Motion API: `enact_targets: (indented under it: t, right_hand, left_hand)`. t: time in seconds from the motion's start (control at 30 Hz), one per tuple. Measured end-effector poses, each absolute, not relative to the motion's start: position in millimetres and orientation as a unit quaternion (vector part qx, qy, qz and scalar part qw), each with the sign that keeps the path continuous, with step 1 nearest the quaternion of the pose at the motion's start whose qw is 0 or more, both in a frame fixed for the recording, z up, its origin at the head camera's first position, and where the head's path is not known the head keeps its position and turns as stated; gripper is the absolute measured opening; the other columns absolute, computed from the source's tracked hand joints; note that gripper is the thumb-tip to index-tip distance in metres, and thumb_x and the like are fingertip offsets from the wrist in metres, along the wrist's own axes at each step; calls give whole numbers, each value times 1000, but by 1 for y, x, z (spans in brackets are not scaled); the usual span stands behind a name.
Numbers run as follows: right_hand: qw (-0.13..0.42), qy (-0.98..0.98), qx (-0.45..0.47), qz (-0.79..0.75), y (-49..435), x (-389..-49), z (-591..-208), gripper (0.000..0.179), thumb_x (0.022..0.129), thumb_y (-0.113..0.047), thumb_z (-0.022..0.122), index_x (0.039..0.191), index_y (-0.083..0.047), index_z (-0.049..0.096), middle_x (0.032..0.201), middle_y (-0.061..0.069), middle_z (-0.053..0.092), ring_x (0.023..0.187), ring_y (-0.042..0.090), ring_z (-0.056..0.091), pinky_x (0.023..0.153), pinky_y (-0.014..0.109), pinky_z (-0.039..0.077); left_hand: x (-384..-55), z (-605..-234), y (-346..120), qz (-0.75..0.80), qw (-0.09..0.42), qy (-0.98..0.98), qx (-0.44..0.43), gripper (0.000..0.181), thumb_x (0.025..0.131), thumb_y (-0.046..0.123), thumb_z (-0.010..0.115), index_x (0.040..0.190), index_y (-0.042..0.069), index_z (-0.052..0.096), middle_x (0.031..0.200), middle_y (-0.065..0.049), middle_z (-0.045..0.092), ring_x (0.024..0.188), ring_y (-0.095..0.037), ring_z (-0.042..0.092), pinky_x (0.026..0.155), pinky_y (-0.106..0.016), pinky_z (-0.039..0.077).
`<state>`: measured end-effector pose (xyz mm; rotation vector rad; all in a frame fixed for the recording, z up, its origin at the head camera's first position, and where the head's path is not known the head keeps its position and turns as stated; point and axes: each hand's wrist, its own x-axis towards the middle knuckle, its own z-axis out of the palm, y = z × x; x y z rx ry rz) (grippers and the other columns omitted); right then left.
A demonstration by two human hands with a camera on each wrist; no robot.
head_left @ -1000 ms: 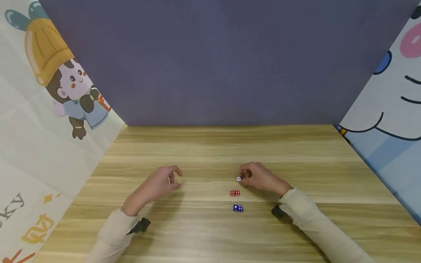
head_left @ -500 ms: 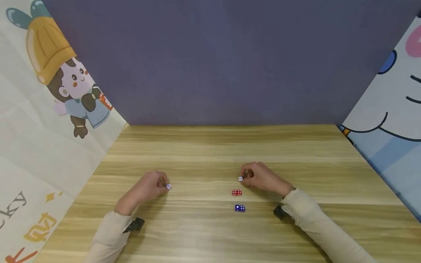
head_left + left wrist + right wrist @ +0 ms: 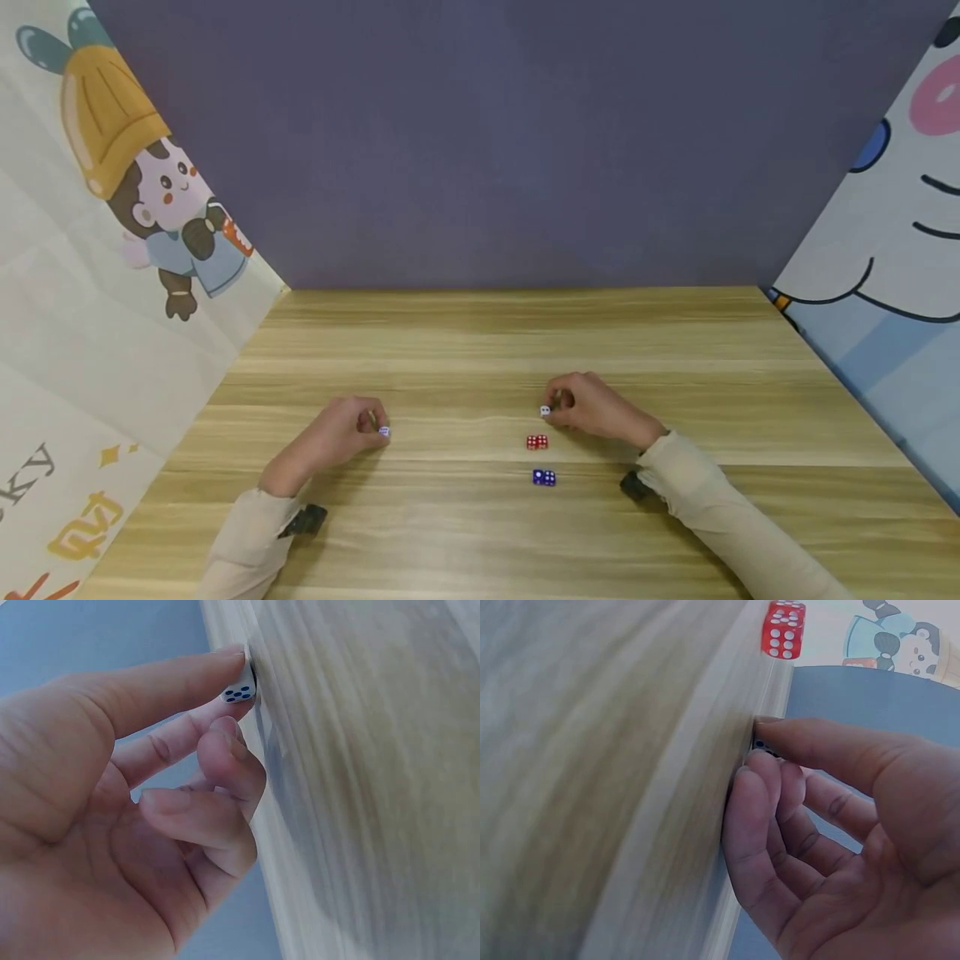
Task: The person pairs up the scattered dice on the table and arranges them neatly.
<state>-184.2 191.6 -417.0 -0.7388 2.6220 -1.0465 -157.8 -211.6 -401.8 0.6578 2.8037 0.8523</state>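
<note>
On the left of the table, my left hand pinches a white die between thumb and index finger. Its dark pips show in the left wrist view, where the die is close against the wood. My right hand pinches a second white die at the tabletop, mostly hidden by fingers in the right wrist view. Just nearer than that die sit two red dice side by side. Nearer still lie two blue dice, also side by side.
The wood-grain table spans the space under both hands. A dark upright panel rises along its back edge. Cartoon-printed sheets flank it, one at left and one at right.
My left hand came down and left from an open-fingered pose and now pinches a white die. The right hand stays on its die; the red and blue dice have not moved.
</note>
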Motion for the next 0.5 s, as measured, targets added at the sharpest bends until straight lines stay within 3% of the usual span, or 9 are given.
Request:
enact_targets:
  t: [0.5]
  right_hand:
    - [109, 894, -250, -354, 191, -182, -417, 7, 89, -13, 74, 95, -14, 71, 67, -1, 62, 54, 14, 58, 48, 28, 47]
  left_hand:
    - [-157, -404, -214, 300, 59, 923, 233, 13, 86, 13, 78, 81, 12, 65, 65, 4, 56, 59, -8, 47, 54, -23, 40]
